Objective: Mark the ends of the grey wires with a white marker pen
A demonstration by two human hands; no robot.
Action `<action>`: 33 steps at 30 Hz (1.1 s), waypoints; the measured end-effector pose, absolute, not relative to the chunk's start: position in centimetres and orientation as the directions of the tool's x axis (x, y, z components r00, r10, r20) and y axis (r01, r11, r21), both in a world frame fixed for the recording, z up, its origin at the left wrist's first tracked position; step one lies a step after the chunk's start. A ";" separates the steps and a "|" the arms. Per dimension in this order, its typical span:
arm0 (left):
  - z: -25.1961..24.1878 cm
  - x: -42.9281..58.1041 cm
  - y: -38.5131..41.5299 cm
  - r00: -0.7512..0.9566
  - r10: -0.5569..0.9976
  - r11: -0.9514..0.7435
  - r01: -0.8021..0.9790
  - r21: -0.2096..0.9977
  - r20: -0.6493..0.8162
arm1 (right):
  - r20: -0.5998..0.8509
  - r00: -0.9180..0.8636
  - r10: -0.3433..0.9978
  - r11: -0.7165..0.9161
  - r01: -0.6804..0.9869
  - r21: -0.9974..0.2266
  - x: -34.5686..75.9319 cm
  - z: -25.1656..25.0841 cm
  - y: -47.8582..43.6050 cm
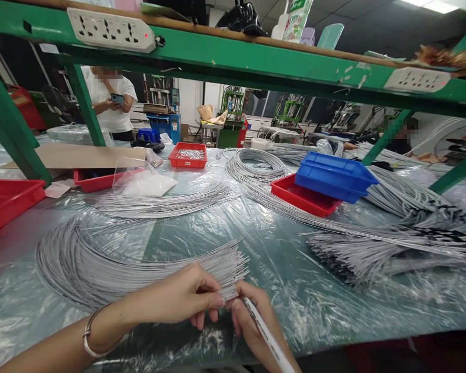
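Observation:
A curved bundle of thin grey cables (pixel 112 259) lies on the plastic-covered table (pixel 295 280) in front of me. My left hand (pixel 186 295), with a bracelet on the wrist, pinches the cable ends near the bundle's right tip. My right hand (pixel 256 324) sits just beside it, fingertips touching the same cable ends, and holds a white pen-like tool (pixel 267 336) that runs down along the hand.
More grey cable bundles (pixel 392 243) cover the right side and another cable bundle (pixel 163 204) lies in the middle. A blue tray (pixel 334 176) rests on a red tray (pixel 303 199). Another red tray (pixel 3 199) sits at the left. A green shelf frame (pixel 233 57) spans overhead. A person (pixel 108 98) stands behind, looking at a phone.

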State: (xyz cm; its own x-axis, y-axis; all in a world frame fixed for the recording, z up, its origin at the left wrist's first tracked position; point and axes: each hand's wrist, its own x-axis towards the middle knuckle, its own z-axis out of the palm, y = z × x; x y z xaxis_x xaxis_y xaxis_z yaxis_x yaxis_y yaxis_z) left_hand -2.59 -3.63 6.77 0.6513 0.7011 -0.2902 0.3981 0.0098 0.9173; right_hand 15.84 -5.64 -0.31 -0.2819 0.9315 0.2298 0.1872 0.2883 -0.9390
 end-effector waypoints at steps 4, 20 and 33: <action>7.3 -2.5 -4.3 0.649 0.707 -0.124 0.506 0.854 -0.282 | 0.059 -0.321 0.945 0.106 0.128 -0.986 15.3 0.9 -5.9; 7.4 -3.0 -3.9 0.613 0.762 -0.120 0.449 0.885 -0.208 | 0.348 -0.038 0.937 0.350 0.174 -0.921 15.5 0.9 -5.7; 6.5 -2.8 -2.8 0.561 0.811 0.016 0.264 0.964 -0.167 | 0.785 -0.025 0.620 0.729 0.387 -0.564 13.0 -1.6 -6.1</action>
